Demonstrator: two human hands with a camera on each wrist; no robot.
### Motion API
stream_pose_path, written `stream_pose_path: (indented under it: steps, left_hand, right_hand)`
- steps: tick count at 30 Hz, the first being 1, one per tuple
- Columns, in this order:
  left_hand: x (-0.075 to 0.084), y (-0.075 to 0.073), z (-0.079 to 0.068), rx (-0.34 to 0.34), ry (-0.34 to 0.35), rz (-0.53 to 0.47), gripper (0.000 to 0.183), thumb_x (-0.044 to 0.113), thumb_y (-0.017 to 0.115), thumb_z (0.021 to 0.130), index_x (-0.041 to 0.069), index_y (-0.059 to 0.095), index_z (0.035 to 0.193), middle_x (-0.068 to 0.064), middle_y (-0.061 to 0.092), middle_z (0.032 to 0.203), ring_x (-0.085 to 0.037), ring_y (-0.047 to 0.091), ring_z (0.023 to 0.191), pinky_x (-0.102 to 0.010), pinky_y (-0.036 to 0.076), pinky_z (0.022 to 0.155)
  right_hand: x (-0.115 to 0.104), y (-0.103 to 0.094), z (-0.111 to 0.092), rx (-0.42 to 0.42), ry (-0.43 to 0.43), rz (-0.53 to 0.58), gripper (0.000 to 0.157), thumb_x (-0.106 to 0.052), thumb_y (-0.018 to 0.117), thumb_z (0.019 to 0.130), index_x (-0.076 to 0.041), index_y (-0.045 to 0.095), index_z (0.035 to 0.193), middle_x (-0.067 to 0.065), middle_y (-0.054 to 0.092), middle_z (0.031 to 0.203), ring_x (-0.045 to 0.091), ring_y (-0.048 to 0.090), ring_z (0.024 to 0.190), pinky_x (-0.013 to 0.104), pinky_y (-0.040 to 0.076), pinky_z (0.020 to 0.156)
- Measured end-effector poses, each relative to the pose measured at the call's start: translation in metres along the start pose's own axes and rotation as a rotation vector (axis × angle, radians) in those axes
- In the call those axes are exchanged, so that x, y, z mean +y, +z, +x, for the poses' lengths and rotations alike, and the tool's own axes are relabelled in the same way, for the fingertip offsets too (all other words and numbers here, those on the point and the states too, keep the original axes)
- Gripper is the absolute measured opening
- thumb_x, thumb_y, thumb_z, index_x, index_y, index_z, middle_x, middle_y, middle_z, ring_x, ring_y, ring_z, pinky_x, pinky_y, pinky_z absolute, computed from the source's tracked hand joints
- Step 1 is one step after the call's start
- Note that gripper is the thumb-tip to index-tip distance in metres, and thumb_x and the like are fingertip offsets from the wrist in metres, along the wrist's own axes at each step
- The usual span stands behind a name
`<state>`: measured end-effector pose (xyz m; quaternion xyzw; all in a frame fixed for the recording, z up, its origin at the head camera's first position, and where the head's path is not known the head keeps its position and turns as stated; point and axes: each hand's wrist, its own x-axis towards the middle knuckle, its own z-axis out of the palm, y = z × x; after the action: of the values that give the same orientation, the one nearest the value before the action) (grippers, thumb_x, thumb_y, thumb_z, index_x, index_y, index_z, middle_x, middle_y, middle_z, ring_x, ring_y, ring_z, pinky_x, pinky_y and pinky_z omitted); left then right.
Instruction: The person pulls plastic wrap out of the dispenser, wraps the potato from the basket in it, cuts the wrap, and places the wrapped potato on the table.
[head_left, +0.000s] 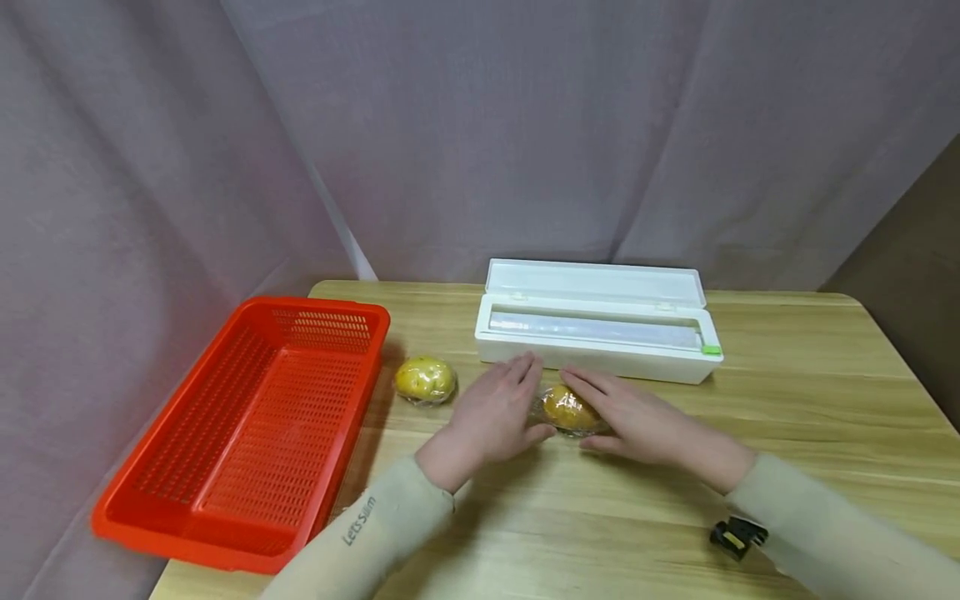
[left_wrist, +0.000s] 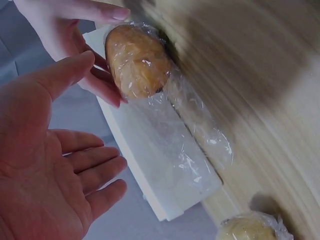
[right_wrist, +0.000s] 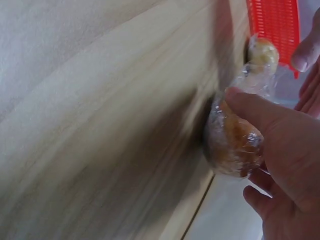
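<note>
A golden-brown round piece of produce [head_left: 567, 408], its kind unclear, is wrapped in clear plastic film on the table. My right hand [head_left: 637, 417] holds it from the right, thumb on the near side and fingers on the far side. Loose film [left_wrist: 200, 130] trails from it in the left wrist view. My left hand [head_left: 495, 412] is just left of it, palm facing it; in the left wrist view its fingers are relaxed and apart from the produce. Farther left lies a yellow film-wrapped piece [head_left: 425, 379], also seen partly in both wrist views.
Behind the hands stands a white cling film box [head_left: 592, 362], lid raised, a film roll and a green cutter tab inside. A red perforated basket [head_left: 378, 350] sits at the table's left. A grey curtain [head_left: 480, 150] hangs behind the wooden table [head_left: 825, 400].
</note>
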<state>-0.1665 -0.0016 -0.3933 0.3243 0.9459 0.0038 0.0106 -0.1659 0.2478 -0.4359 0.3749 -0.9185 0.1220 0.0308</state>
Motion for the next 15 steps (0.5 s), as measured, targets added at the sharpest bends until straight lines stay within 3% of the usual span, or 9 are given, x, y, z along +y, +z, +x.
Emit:
stream_pose_path:
  steps: [4, 8, 15]
  left_hand:
    - [0.003, 0.005, 0.001, 0.005, -0.005, 0.004, 0.094, 0.060, 0.069, 0.099, 0.000, 0.036, 0.164, -0.015, 0.041, 0.168, -0.027, 0.041, 0.155, -0.038, 0.031, 0.128]
    - [0.005, 0.011, -0.001, 0.045, -0.008, -0.012, 0.093, 0.058, 0.071, 0.099, -0.001, 0.038, 0.162, -0.015, 0.044, 0.166, -0.027, 0.044, 0.153, -0.038, 0.033, 0.127]
    - [0.004, 0.029, -0.003, 0.234, 0.016, -0.036, 0.083, 0.056, 0.073, 0.098, 0.001, 0.049, 0.156, -0.013, 0.056, 0.157, -0.027, 0.052, 0.147, -0.042, 0.040, 0.123]
  right_hand:
    - [0.004, 0.008, 0.002, -0.007, 0.023, -0.013, 0.094, -0.032, 0.090, 0.088, 0.004, 0.040, 0.160, 0.026, 0.050, 0.155, 0.045, 0.058, 0.135, 0.060, 0.051, 0.109]
    - [0.008, 0.015, 0.004, 0.042, -0.001, -0.033, 0.090, -0.028, 0.092, 0.086, 0.004, 0.046, 0.155, 0.024, 0.057, 0.147, 0.042, 0.063, 0.128, 0.058, 0.055, 0.104]
    - [0.011, 0.020, 0.008, 0.114, -0.031, -0.053, 0.080, -0.022, 0.092, 0.084, 0.003, 0.052, 0.149, 0.021, 0.062, 0.137, 0.038, 0.066, 0.120, 0.056, 0.059, 0.099]
